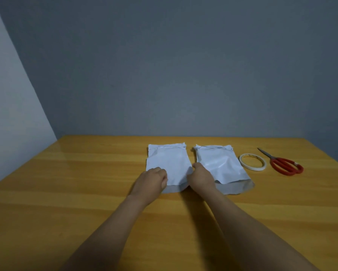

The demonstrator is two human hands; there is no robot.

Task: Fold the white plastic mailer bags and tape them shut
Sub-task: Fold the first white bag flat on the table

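Pinching the left bag (169, 160) at its near end on the table (66, 192), left hand (151, 181) and right hand (200, 178) curled their fingers (162, 171) onto it, with right bag (222, 166), tape (254, 169) and scissors (281, 164) lying rightward.

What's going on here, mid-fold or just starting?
A person has both hands on the left mailer bag: the left hand grips its near-left side, the right hand its right edge. That bag lies flat, not yet folded or taped. The right mailer bag sits untouched beside it, with the tape roll and red scissors farther right on the wooden table.
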